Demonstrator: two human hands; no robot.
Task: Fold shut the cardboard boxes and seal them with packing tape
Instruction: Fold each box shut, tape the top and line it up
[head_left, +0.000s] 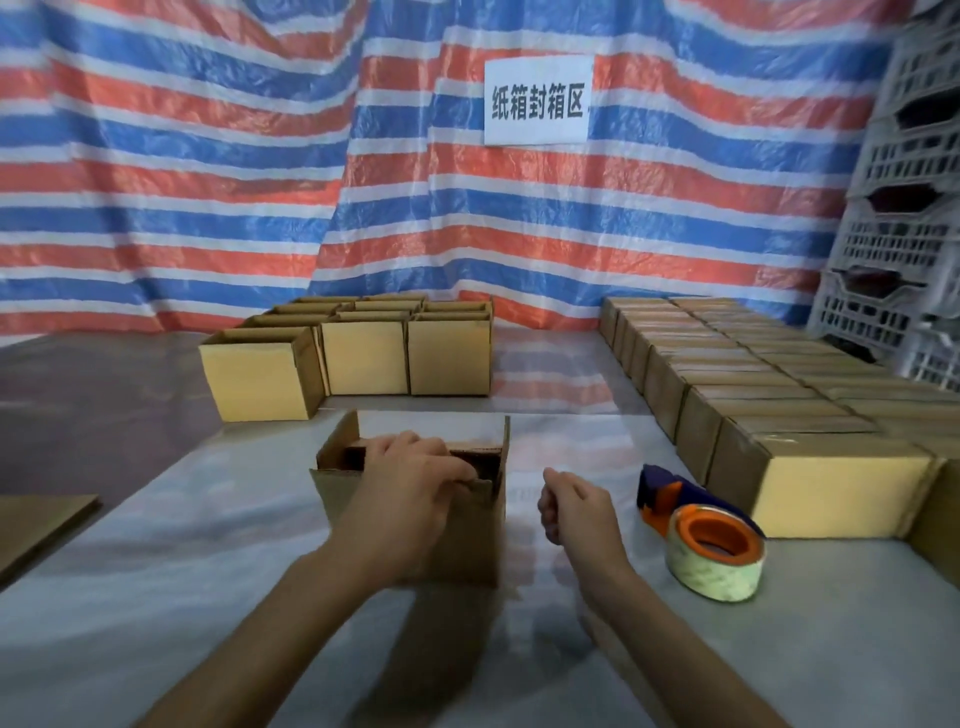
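While the left hand (410, 483) grips its near flap, open box (478, 540) mouth-up, long axis left-right; right hand (571, 512) slack, empty.

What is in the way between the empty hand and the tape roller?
Nothing visible. The right hand hangs empty beside the tape dispenser, with only table cover between them. The left hand grips the open box on the other side.
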